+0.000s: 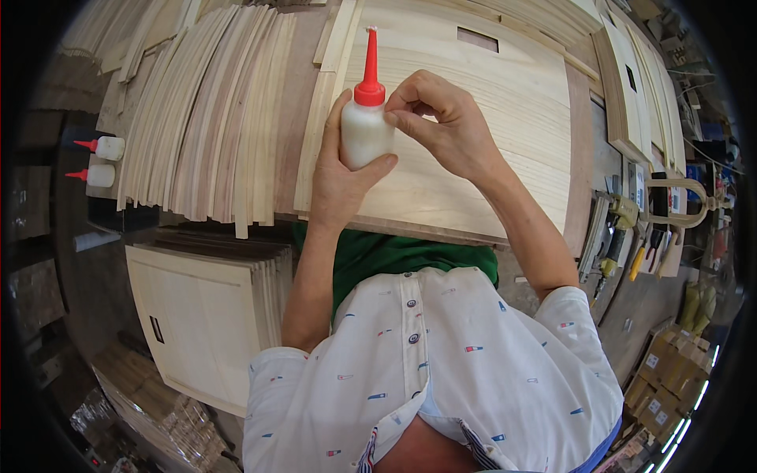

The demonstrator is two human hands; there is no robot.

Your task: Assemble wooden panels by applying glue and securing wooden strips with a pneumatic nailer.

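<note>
The left hand (pixel 341 185) is wrapped around a squeeze bottle (pixel 367 140), fingers along its left side and thumb across its lower right, holding it upright in the upper middle of the frame. The right hand (pixel 443 118) has thumb and forefinger bent in close to each other at the bottle's right shoulder; whether they pinch anything there I cannot tell. The bottle is whitish, with a red cap (pixel 369 94) that tapers into a long nozzle, a pale blob at its tip.

Behind and beneath the hands, a broad pale wooden panel (pixel 489 158) fills the upper centre, a dark slot (pixel 478 39) near its top edge. Narrow wooden strips (pixel 213 110) lie side by side across the upper left. At the far left, two similar small bottles (pixel 101 175) with red nozzles lie on their sides, one above the other.

In the lower left, framed wooden panels (pixel 201 315) stand together in a row, the front one with a dark slot. Toward the right edge are a greenish power tool (pixel 625 211) and a curved wooden loop (pixel 684 197); below them, cardboard boxes (pixel 666 370). The person's white patterned shirt (pixel 465 355) takes up the lower middle.
</note>
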